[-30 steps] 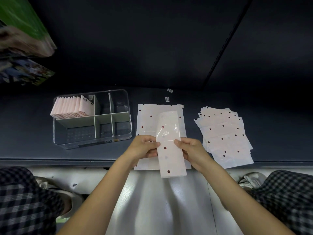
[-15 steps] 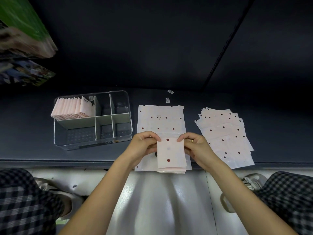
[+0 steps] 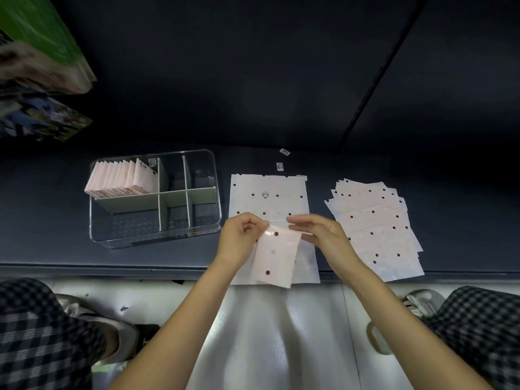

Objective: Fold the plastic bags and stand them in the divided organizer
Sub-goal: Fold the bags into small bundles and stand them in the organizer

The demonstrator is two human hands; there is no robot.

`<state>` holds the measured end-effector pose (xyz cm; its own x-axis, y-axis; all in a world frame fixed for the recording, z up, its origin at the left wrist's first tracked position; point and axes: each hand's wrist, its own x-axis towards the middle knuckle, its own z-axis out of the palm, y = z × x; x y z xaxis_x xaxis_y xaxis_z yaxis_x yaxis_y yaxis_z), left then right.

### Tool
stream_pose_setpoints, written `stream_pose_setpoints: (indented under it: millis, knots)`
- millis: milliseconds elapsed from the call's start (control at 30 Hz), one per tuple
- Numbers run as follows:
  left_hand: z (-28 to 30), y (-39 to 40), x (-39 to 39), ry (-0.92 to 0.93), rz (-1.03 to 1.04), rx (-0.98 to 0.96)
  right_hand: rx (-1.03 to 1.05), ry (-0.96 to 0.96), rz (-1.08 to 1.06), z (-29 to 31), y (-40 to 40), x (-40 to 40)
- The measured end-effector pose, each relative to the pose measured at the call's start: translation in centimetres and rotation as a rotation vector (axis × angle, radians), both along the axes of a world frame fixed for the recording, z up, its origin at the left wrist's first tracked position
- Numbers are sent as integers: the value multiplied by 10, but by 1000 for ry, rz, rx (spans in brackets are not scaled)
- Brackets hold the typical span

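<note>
Single head-worn view, steeply downward, close over the dark shelf [image 3: 56, 249].

A dark blue-grey shelf [image 3: 56, 249] runs across the whole width, its front edge a thin lip above a pale, glossy floor [image 3: 281, 333] that throws back soft streaks of light. Behind the shelf rises a dark back panel [image 3: 225, 80], dim and unlit, split toward the right by a slanting black seam [image 3: 374, 80]. At the upper left corner a blurred stack of printed packages [image 3: 42, 52] with a green face juts in, and two small white labels [image 3: 282, 159] lie near the shelf's back edge.
</note>
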<state>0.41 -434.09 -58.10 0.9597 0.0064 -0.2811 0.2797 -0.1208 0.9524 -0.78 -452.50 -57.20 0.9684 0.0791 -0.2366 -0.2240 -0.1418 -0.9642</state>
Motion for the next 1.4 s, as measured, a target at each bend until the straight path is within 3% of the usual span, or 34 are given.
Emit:
stream_pose_setpoints:
  millis: [133, 267, 433, 533, 667, 800, 867, 933, 1000, 1067, 1400]
  knots:
    - [12, 0, -1, -284, -192, 333, -308, -70, 292, 7, 10, 6]
    - [22, 6, 3, -390, -282, 402, -502, -110, 380, 11, 14, 10]
    - [21, 36, 19, -170, -305, 126, -427, -111, 384, 27, 22, 26]
    - [10, 64, 29, -48, -386, 134, -268, -49, 291, 35, 32, 41]
    - [2, 89, 42, 9, -271, 12, -269, -2, 304, 38, 50, 61]
    - [5, 118, 63, -66, -170, 64, -363, 49, 340, 42, 85, 90]
    - [3, 138, 73, -151, 8, 241, -388, 59, 303, 44, 111, 107]
    - [-1, 159, 79, -195, 195, 572, -369, 75, 256, 43, 141, 125]
    - [-9, 180, 82, -147, 270, 832, -301, 112, 219, 41, 174, 140]
    - [-17, 195, 84, -69, 257, 939, -246, 139, 186, 36, 207, 154]
    - [-38, 206, 86, -80, 343, 904, -781, -39, 285, 11, 281, 194]
